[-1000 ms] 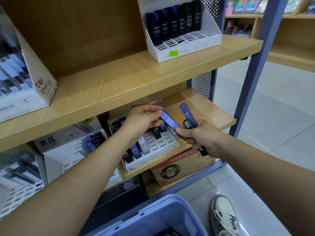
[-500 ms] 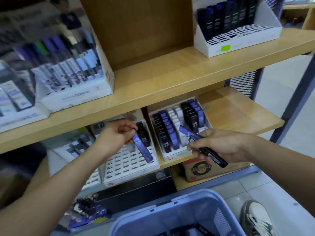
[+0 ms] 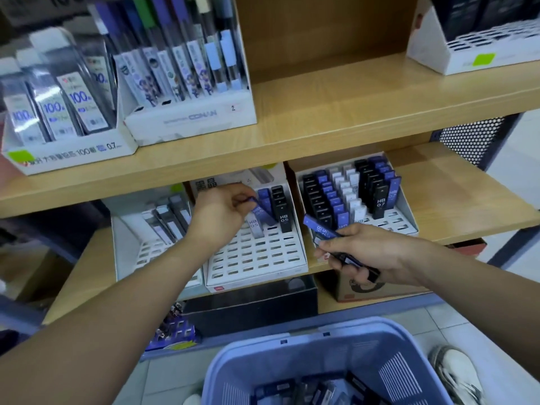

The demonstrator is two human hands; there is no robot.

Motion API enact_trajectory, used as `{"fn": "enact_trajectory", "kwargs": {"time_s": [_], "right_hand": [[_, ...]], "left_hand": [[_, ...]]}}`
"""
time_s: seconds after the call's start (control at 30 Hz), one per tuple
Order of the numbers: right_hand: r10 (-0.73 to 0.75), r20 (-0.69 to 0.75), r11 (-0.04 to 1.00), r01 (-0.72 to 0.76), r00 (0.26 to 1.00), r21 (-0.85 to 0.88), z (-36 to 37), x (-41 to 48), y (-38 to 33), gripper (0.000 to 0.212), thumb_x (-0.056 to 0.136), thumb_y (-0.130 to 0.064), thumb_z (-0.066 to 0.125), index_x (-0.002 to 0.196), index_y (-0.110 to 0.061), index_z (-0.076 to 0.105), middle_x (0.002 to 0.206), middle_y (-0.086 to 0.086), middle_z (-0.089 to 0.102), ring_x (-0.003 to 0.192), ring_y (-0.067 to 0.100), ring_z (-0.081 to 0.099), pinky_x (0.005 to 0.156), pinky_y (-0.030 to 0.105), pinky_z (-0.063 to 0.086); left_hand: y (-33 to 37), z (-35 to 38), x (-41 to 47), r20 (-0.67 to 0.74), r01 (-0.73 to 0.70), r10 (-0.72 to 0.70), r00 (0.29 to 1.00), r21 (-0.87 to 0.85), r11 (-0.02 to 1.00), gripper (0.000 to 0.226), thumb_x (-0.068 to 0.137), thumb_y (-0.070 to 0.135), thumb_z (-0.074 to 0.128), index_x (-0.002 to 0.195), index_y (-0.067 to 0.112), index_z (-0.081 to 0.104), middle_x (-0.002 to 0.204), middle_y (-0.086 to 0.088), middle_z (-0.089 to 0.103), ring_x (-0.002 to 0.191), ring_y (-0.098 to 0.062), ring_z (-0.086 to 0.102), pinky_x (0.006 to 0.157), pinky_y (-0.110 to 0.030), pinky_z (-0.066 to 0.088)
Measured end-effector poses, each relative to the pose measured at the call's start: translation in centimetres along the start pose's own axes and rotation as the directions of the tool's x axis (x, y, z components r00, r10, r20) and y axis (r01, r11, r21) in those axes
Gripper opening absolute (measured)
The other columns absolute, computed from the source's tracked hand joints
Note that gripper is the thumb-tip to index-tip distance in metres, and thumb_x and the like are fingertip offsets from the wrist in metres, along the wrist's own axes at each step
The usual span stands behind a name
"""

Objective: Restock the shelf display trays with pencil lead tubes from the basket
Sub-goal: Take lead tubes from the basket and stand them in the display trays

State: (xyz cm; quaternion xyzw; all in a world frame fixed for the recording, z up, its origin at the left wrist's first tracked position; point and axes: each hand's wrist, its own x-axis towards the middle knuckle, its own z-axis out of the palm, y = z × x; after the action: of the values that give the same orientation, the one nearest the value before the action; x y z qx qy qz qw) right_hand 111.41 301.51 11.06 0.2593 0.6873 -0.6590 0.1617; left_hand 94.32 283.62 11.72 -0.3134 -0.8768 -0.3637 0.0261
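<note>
My left hand (image 3: 220,213) pinches a blue lead tube (image 3: 262,211) and holds it tilted over the back rows of the middle white slotted tray (image 3: 257,258) on the lower shelf. A white and a black HB 0.5 tube stand beside it there. My right hand (image 3: 365,252) grips a few lead tubes (image 3: 321,228), blue and black, in front of the right tray (image 3: 407,211). That right tray holds several rows of black, blue and white tubes. The blue basket (image 3: 315,355) below holds more tubes.
A third tray (image 3: 128,247) with clear tubes stands to the left on the lower shelf. The upper shelf (image 3: 336,112) carries boxes of leads and pens. A cardboard box (image 3: 380,290) sits under the lower shelf. A white shoe (image 3: 455,372) is on the tiled floor at the right.
The view has swung left. My left hand took a blue tube from my right hand, carried it from the right tray to the middle tray and brought it up to the back rows.
</note>
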Motion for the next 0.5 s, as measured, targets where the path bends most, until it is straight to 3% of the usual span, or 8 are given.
{"fn": "enact_trajectory", "kwargs": {"time_s": [0.17, 0.3, 0.5], "right_hand": [[-0.002, -0.006, 0.999, 0.002, 1.0, 0.053, 0.42, -0.27, -0.1, 0.026, 0.1, -0.038, 0.052, 0.109, -0.016, 0.063, 0.068, 0.007, 0.06, 0.053, 0.016, 0.056, 0.04, 0.019, 0.037], [-0.015, -0.057, 0.999, 0.017, 0.998, 0.043, 0.19, -0.19, 0.03, 0.026, 0.099, -0.04, 0.051, 0.106, -0.016, 0.057, 0.064, 0.006, 0.059, 0.042, 0.01, 0.039, 0.035, 0.016, 0.022], [-0.008, -0.048, 0.993, 0.013, 0.999, 0.121, -0.19, -0.13, 0.11, 0.025, 0.098, -0.038, 0.054, 0.097, -0.014, 0.056, 0.063, 0.006, 0.056, 0.041, 0.009, 0.032, 0.033, 0.015, 0.017]], "left_hand": [[1.1, 0.7, 0.19, 0.083, -0.184, 0.168, 0.982, 0.252, 0.95, 0.021, 0.091, 0.018, 0.063, 0.11, 0.016, 0.071, 0.104, -0.004, 0.073, 0.097, -0.02, 0.066, 0.089, -0.028, 0.049], [1.22, 0.64, 0.48, 0.121, -0.162, 0.134, 0.983, 0.258, 0.952, 0.021, 0.093, 0.019, 0.061, 0.111, 0.018, 0.071, 0.106, -0.002, 0.072, 0.097, -0.018, 0.065, 0.089, -0.026, 0.048], [1.27, 0.87, 0.22, 0.126, -0.134, 0.108, 0.986, 0.223, 0.966, 0.021, 0.091, 0.017, 0.063, 0.111, 0.017, 0.07, 0.104, 0.0, 0.072, 0.098, -0.014, 0.064, 0.091, -0.022, 0.046]]}}
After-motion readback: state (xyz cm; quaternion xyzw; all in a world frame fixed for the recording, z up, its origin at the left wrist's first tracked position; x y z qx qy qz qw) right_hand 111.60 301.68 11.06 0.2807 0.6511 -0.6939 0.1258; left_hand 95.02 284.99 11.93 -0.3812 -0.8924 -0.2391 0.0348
